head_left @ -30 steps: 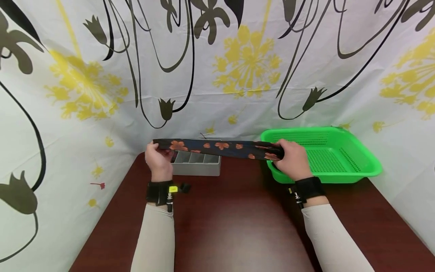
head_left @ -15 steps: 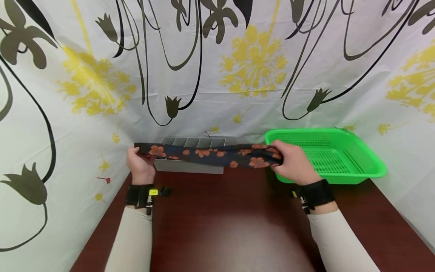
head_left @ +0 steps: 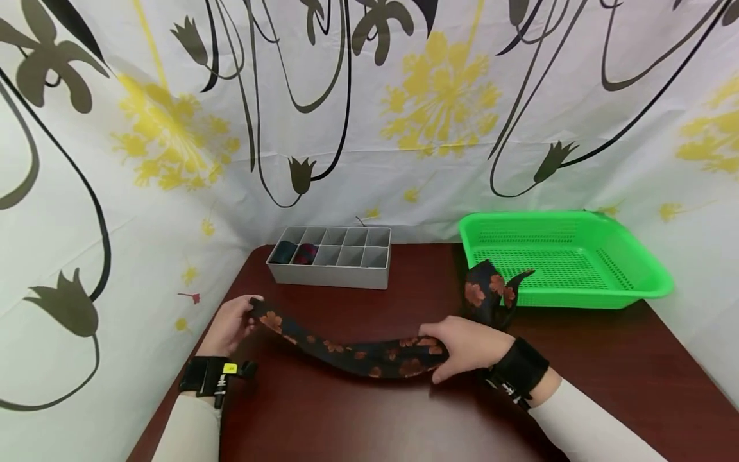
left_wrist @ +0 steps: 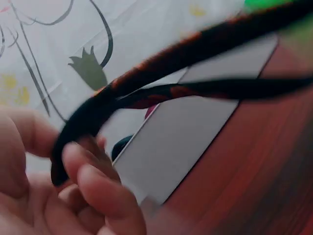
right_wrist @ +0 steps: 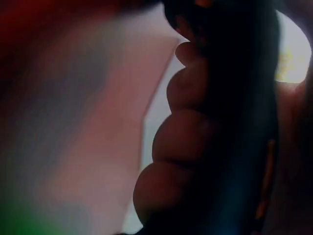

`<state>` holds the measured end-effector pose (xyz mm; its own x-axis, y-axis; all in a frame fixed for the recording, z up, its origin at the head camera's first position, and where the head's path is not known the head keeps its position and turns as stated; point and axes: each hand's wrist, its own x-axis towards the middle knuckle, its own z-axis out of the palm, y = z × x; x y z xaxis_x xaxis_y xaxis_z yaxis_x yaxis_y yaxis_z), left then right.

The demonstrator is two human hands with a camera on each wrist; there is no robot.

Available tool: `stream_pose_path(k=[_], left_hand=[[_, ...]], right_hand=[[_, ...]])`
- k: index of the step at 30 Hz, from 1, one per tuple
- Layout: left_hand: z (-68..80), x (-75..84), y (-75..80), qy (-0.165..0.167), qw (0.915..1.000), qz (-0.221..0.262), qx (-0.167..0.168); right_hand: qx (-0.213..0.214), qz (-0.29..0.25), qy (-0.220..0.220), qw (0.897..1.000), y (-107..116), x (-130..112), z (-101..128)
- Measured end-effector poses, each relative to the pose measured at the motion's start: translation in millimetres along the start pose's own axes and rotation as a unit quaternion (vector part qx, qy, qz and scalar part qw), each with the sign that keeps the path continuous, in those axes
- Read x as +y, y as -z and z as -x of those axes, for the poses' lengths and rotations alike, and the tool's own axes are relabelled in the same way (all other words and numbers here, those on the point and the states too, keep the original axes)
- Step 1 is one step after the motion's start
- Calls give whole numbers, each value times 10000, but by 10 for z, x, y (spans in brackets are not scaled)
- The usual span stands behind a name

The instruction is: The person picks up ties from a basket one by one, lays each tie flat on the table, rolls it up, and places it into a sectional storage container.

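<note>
A dark necktie (head_left: 346, 356) with orange flowers sags between my two hands low over the table. My left hand (head_left: 226, 324) pinches its folded end; in the left wrist view two strands of the necktie (left_wrist: 161, 63) run off from the fingers (left_wrist: 105, 191). Further along, my right hand (head_left: 470, 346) grips the doubled cloth. Beyond that hand, the wide tip and the thin tail stick up in front of the green basket. In the dark right wrist view, curled fingers (right_wrist: 181, 137) lie against the cloth.
A grey divided box (head_left: 331, 276) stands at the back left, with a dark green roll (head_left: 283, 252) and a dark red roll (head_left: 305, 254) in its left compartments. A green plastic basket (head_left: 577, 298) sits at the back right. Patterned cloth (head_left: 358, 179) hangs behind the brown table (head_left: 369, 423).
Both hands have come down and nearer with the necktie, which was stretched nearly straight and now droops. The left hand has moved left. The grey box and its rolls have come into full view.
</note>
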<state>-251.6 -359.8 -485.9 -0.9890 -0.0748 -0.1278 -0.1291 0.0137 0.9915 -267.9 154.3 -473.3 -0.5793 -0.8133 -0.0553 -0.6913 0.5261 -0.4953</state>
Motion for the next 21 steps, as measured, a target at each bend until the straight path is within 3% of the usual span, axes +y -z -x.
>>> stream_pose_path(k=[2,5,8,11,14,16,19,21], left_hand=[[-11,3,23,137,9984,-424,334],[-25,16,24,313,9960,-481,690],[-28,42,28,403,9934,-59,1073],[-21,50,57,395,9843,648,1593],[-22,17,94,180,9746,1368,1765],[-39,-24,116,19,9706,1744,1658],[-75,-88,127,-135,9710,1787,1584],[-99,-118,130,-191,9737,1564,1643]], right_hand=[[-207,1,-216,9996,-29,80,60],[-205,197,-631,9976,-44,181,175],[-124,341,-894,9953,-43,275,293],[72,424,-809,9958,-40,346,379],[713,904,-506,9921,-29,366,446],[1441,1596,-285,9762,-34,370,480],[2558,2637,-104,9300,-52,370,499],[3026,2978,-88,9054,-60,377,501]])
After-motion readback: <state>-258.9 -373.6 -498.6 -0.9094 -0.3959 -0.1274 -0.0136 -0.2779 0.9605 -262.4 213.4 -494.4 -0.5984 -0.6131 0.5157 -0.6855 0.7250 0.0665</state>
